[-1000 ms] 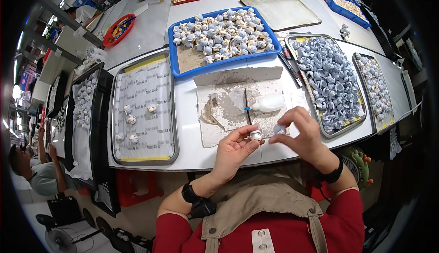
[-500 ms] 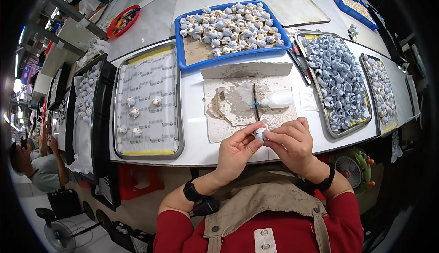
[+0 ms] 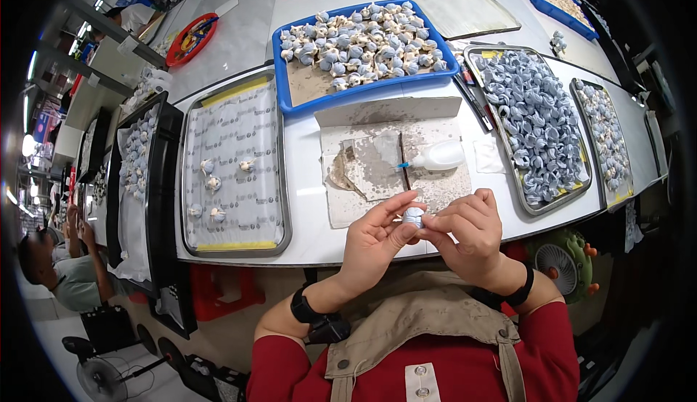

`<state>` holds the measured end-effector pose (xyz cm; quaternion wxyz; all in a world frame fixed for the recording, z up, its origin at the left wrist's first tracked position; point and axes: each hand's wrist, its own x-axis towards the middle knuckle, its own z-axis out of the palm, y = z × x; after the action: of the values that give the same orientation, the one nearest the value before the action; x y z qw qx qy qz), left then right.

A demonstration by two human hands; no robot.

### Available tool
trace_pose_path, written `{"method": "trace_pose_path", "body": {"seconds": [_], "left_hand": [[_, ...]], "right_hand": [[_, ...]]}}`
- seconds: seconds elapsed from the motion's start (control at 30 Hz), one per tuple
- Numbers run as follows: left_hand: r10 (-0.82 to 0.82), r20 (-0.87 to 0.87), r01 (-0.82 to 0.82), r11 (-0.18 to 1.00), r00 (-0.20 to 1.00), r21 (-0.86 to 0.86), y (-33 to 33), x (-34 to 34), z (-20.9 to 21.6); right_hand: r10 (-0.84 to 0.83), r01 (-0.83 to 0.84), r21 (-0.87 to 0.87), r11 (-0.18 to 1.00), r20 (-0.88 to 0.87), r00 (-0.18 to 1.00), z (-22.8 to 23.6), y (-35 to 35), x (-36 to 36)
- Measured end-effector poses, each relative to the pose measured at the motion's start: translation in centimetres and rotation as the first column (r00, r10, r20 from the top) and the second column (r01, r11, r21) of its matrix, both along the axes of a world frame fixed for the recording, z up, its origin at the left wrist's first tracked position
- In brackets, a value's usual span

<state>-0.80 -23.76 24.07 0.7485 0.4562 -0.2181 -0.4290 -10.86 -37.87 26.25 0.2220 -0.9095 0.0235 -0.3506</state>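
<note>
Between my two hands, just past the table's front edge, is a small figurine piece [image 3: 413,217] with a rounded, ridged blue-grey top. My left hand [image 3: 377,238] pinches it between thumb and fingers, hiding its lower part. From the other side, the thumb and fingertips of my right hand [image 3: 465,231] press on it. Beyond them lies a stained cardboard sheet [image 3: 341,137]. It carries a white squeeze bottle [image 3: 441,156] with a blue tip and a thin dark stick [image 3: 404,169]. Similar blue-and-cream pieces [image 3: 213,183] are spread on the paper-lined metal tray [image 3: 286,184] at left.
A blue tray [image 3: 282,86] full of blue-and-cream pieces stands behind the cardboard. At right, a metal tray [image 3: 526,209] holds loose blue-grey shell-like parts, with a narrower filled tray [image 3: 602,137] beside it. Black crates [image 3: 165,177] stand far left, near another person [image 3: 80,278].
The held piece has turned so that more of its ridged blue-grey top shows. My hands have shifted slightly, and the whole view has moved a little.
</note>
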Motion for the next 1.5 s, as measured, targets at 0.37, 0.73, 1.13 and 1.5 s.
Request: {"method": "trace_pose_path", "body": {"seconds": [0.37, 0.73, 1.13, 1.5], "left_hand": [[-0.015, 0.326, 0.033, 0.998, 0.945, -0.05, 0.7, 0.8, -0.9], [-0.079, 0.332, 0.109, 0.991, 0.94, -0.073, 0.9, 0.7, -0.5], [-0.055, 0.546, 0.125, 0.988, 0.836, -0.092, 0.8, 0.7, 0.5], [-0.101, 0.481, 0.145, 0.988, 0.871, -0.056, 1.4, 1.1, 0.7]], "right_hand": [[0.168, -0.169, 0.024, 0.985, 0.008, 0.986, 0.9, -1.7, 0.7], [0.554, -0.283, 0.773, 0.567, -0.103, 0.826, -0.5, -2.0, 0.7], [0.566, -0.398, 0.726, 0.56, 0.015, 0.824, -0.4, -2.1, 0.4], [0.556, -0.437, 0.732, 0.523, 0.095, 0.826, -1.0, -1.3, 1.0]]}}
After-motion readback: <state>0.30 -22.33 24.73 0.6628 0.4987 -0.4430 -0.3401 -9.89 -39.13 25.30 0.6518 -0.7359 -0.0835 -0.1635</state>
